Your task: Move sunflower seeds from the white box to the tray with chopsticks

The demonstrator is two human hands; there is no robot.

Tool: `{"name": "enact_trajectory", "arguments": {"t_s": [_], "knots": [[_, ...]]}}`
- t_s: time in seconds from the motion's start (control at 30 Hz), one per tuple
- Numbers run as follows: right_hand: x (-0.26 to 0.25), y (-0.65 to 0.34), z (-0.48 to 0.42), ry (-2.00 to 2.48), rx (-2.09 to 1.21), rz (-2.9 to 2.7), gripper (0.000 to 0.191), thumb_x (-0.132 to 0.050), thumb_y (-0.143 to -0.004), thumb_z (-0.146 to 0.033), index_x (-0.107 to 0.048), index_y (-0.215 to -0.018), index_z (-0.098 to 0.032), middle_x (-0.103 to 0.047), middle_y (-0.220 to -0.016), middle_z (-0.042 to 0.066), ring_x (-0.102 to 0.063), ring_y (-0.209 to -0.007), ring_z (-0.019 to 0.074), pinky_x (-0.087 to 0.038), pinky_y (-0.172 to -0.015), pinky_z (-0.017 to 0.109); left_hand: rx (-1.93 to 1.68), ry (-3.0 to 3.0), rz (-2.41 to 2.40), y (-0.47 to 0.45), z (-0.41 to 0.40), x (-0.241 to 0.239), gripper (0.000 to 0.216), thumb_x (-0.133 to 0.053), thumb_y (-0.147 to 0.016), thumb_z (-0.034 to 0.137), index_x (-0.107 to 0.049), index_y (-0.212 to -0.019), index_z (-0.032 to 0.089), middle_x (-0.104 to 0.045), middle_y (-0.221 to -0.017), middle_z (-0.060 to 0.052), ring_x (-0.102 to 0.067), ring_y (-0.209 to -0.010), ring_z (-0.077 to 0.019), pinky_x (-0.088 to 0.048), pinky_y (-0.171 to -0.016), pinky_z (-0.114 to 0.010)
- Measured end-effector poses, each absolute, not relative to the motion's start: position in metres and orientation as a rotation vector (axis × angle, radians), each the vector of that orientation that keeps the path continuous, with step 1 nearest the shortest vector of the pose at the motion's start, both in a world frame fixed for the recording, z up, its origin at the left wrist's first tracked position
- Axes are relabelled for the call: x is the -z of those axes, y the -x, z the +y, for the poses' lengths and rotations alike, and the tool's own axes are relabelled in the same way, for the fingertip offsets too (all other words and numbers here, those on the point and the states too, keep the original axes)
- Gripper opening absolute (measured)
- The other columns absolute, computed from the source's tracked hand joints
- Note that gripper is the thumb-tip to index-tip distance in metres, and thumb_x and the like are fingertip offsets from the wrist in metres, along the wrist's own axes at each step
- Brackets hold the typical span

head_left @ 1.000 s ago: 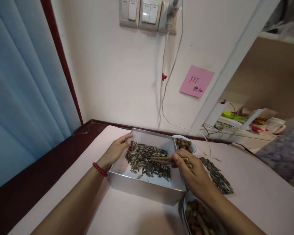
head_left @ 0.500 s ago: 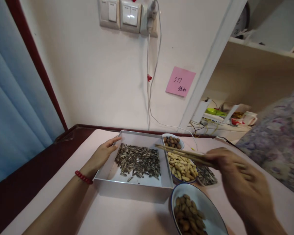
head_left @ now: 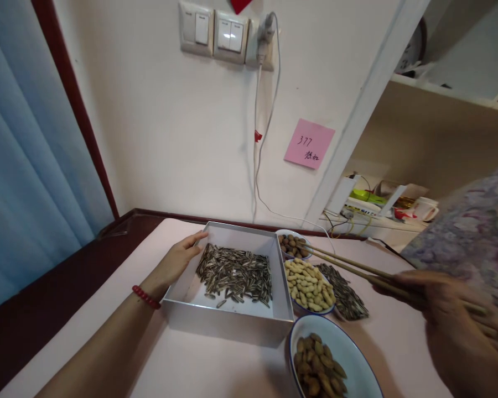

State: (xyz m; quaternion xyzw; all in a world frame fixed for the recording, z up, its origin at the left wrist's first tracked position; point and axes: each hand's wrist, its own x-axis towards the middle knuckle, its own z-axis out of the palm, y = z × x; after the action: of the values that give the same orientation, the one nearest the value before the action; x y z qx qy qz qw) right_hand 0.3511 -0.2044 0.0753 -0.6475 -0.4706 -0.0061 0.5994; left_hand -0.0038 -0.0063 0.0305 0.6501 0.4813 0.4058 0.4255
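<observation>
Pink tabletop, seen from my head camera: my left hand, a red bead bracelet at the wrist, rests on the left wall of a white box. The thumb is hooked over the rim and the fingers lie together along the outside, lightly clamped on the wall. Inside the box a heap of striped sunflower seeds covers most of the floor. At far right my right hand, blurred, is curled shut around a pair of wooden chopsticks. They reach leftward over the table and their tips, close together, hang above a small bowl of brown nuts just beyond the box's far right corner. Whether the tips carry anything, I cannot tell. Just beside the box's right wall sits a bowl of peanuts, and touching its right side a loose pile of seeds lies straight on the table. Nearest me, at the box's front right corner, a blue-rimmed bowl holds almonds. On the cream wall behind hang a pink sticky note with handwriting, a row of light switches and a white cable dropping from a plug. A blue curtain fills the left side, and floral cloth shows at the right edge above my hand.
</observation>
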Motion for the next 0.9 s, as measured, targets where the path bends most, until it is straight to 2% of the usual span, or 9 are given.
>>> {"name": "enact_trajectory", "arguments": {"t_s": [0.07,0.23,0.33,0.43,0.6,0.8,0.9], "knots": [[-0.085,-0.323,-0.188,1.392,-0.045,-1.215,0.026,-0.052,-0.084,-0.048,-0.065,-0.080,-0.025,-0.064,-0.088,0.004,-0.063,-0.082,0.0205,-0.053,-0.069,0.032,-1.011,-1.621,1.192,0.004,-0.006,-0.030,0.051,-0.055,-0.075,0.036,-0.059,-0.122,0.017,-0.048,-0.139,-0.007,-0.038,-0.132,-0.0241,-0.024,-0.111,-0.037],[-0.071,-0.288,-0.147,1.341,-0.372,-1.533,0.027,-0.047,-0.089,-0.043,-0.062,-0.090,-0.020,-0.062,-0.087,0.004,-0.059,-0.081,0.0179,-0.049,-0.070,0.030,-1.022,-1.599,1.166,0.004,-0.006,-0.027,0.050,-0.054,-0.074,0.033,-0.059,-0.122,0.018,-0.049,-0.138,-0.007,-0.039,-0.132,-0.0235,-0.027,-0.110,-0.036],[-0.058,-0.276,-0.127,1.368,-0.430,-1.663,0.028,-0.043,-0.091,-0.043,-0.060,-0.085,-0.021,-0.059,-0.082,0.003,-0.056,-0.077,0.0158,-0.046,-0.068,0.028,-1.031,-1.573,1.163,0.005,-0.006,-0.027,0.049,-0.055,-0.074,0.031,-0.060,-0.121,0.019,-0.048,-0.139,-0.006,-0.039,-0.132,-0.0234,-0.027,-0.110,-0.036],[-0.051,-0.268,-0.116,1.384,-0.434,-1.708,0.030,-0.044,-0.090,-0.044,-0.057,-0.077,-0.020,-0.057,-0.076,0.001,-0.053,-0.073,0.0148,-0.044,-0.066,0.027,-1.042,-1.575,1.160,0.005,-0.005,-0.026,0.046,-0.055,-0.074,0.031,-0.062,-0.119,0.021,-0.048,-0.139,-0.005,-0.037,-0.132,-0.0236,-0.026,-0.110,-0.036],[-0.048,-0.271,-0.118,1.388,-0.416,-1.653,0.031,-0.044,-0.090,-0.044,-0.056,-0.075,-0.020,-0.056,-0.072,0.001,-0.054,-0.071,0.0148,-0.043,-0.065,0.027,-1.046,-1.590,1.153,0.006,-0.004,-0.024,0.046,-0.055,-0.075,0.034,-0.062,-0.119,0.022,-0.050,-0.138,-0.004,-0.038,-0.132,-0.0251,-0.025,-0.111,-0.039],[-0.063,-0.281,-0.142,1.359,-0.401,-1.552,0.028,-0.046,-0.090,-0.043,-0.061,-0.080,-0.020,-0.061,-0.081,0.002,-0.058,-0.077,0.0163,-0.047,-0.069,0.028,-1.048,-1.611,1.155,0.006,-0.004,-0.025,0.047,-0.056,-0.075,0.033,-0.062,-0.119,0.021,-0.049,-0.138,-0.005,-0.039,-0.131,-0.0248,-0.027,-0.110,-0.038],[-0.075,-0.297,-0.163,1.323,-0.290,-1.440,0.024,-0.048,-0.089,-0.039,-0.063,-0.083,-0.022,-0.061,-0.088,0.003,-0.059,-0.083,0.0169,-0.049,-0.069,0.026,-1.041,-1.616,1.169,0.006,-0.004,-0.025,0.048,-0.056,-0.075,0.036,-0.061,-0.121,0.020,-0.050,-0.138,-0.006,-0.040,-0.131,-0.0253,-0.027,-0.110,-0.039]]}}
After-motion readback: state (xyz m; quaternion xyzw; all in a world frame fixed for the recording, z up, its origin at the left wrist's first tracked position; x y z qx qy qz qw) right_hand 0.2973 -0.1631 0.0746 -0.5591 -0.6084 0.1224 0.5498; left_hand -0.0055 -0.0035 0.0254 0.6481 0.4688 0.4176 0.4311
